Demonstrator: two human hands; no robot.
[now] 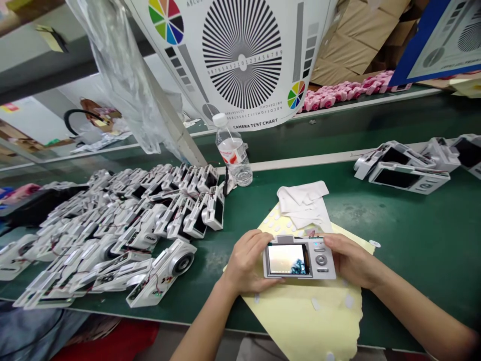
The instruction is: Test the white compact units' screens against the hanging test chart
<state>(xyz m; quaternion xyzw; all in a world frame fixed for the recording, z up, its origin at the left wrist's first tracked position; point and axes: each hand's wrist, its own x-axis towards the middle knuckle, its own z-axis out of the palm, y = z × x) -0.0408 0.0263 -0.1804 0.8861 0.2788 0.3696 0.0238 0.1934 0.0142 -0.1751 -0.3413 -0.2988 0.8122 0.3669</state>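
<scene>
I hold a small silver compact camera [299,258] between both hands, its rear screen lit and facing me. My left hand [248,263] grips its left end and my right hand [351,260] grips its right end, beside the round button pad. The camera hovers just over a pale yellow sheet [311,311] dotted with small white stickers. A folded white cloth [305,203] lies right behind the camera on the green table.
Several white half-assembled cameras [124,230] are piled at the left, more [408,168] at the far right. A water bottle [233,150] stands behind, under a camera test chart [242,55]. Pink parts [338,93] and cardboard boxes sit on the back shelf.
</scene>
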